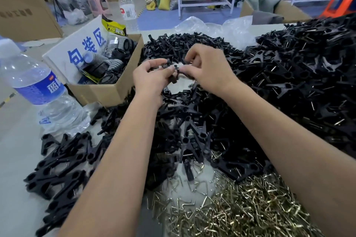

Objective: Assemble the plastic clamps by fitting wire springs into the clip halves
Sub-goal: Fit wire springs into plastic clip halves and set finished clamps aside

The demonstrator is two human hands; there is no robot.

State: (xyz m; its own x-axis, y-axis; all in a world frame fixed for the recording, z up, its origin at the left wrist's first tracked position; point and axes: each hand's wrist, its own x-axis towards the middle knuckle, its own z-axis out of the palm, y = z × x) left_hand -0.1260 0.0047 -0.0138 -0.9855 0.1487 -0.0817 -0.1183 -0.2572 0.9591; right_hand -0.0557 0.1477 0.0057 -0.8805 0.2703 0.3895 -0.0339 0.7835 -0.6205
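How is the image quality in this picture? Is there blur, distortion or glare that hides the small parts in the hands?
Head view: wide-angle bending curves the forearms and table edges; light is even and soft, without hard shadows; the black clip pieces pinched between the left hand and the right hand are slightly blurred and merge with the dark pile; the wire springs glint brightly; the water bottle looks stretched.

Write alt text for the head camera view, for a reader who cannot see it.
Two bare hands, left and right, pinch small black plastic clip halves together above a large heap of black plastic clips. Loose brass-coloured wire springs lie nearest the camera, a clear water bottle at left.
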